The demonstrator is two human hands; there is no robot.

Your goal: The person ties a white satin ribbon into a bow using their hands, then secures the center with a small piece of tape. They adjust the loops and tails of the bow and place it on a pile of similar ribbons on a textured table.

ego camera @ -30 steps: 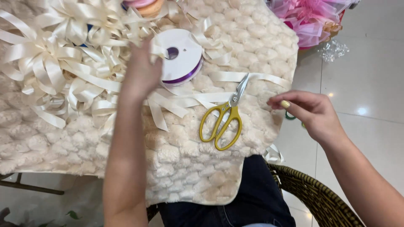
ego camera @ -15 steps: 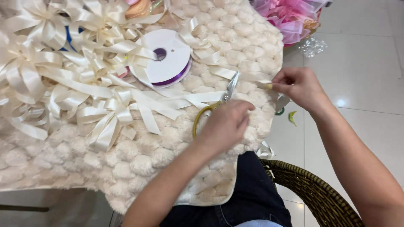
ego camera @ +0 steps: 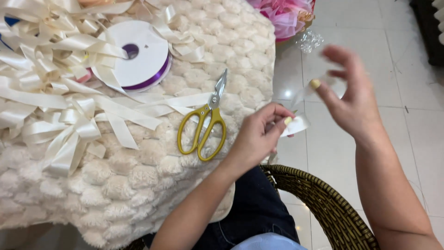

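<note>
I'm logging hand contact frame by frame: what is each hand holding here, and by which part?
The left hand pinches a cream ribbon strip near its lower end; the right hand fingers its upper part.

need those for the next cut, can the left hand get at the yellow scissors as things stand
Probably yes. The scissors lie uncovered on the fluffy blanket, just beside the left hand, nothing between. But its fingers pinch a cream ribbon piece, so it isn't free.

Both forearms are bare, no sleeves; nails on left hand [ego camera: 259, 136] and right hand [ego camera: 354, 95] painted yellow; dark blue trousers [ego camera: 252, 215], light-blue top hem [ego camera: 270, 242]
</note>
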